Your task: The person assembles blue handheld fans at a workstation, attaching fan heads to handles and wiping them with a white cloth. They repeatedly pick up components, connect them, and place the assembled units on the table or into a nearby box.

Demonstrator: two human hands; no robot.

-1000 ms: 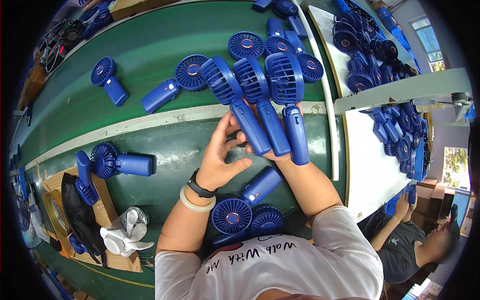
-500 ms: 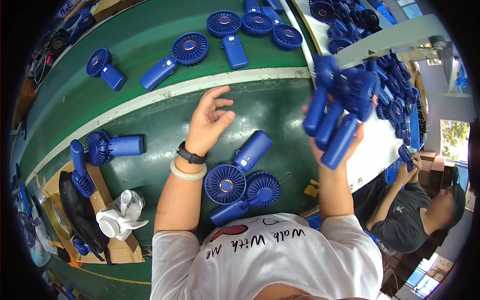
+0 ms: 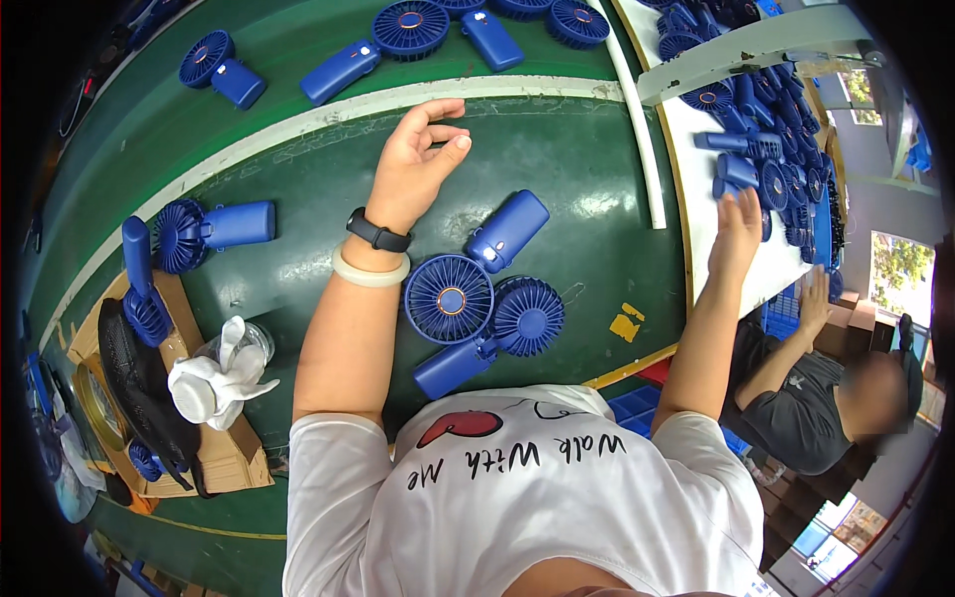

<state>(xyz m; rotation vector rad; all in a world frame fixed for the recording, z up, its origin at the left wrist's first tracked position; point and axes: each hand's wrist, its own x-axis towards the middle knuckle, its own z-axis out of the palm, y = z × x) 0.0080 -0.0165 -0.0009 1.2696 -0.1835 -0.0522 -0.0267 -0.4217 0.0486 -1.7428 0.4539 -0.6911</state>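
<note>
A: State the condition of each grip.

B: Right hand [image 3: 736,239]: released, fingers extended, nothing enclosed. Left hand [image 3: 413,169]: released, fingers loosely curled, nothing held.

A: Identify the items at the right fingertips.

B: Blue handheld fans [image 3: 736,170], lying on the white board [image 3: 696,194] at the right of the frame. Fingertip contact cannot be determined. Further fans are heaped toward the upper right corner.

A: And near the left hand?

B: It is positioned above the dark green table [image 3: 597,239], upper centre. At mid-frame lie two adjoining fans [image 3: 451,301], handles pointing in roughly opposite directions.

A: Outer zone?

B: Upper edge: a row of fans on the green belt [image 3: 284,50]. Left: one fan beside the cardboard box [image 3: 239,458], another at its upper end; a white glove [image 3: 221,376] rests against a clear container. Right edge: a co-worker [image 3: 796,413] in a dark shirt.
</note>
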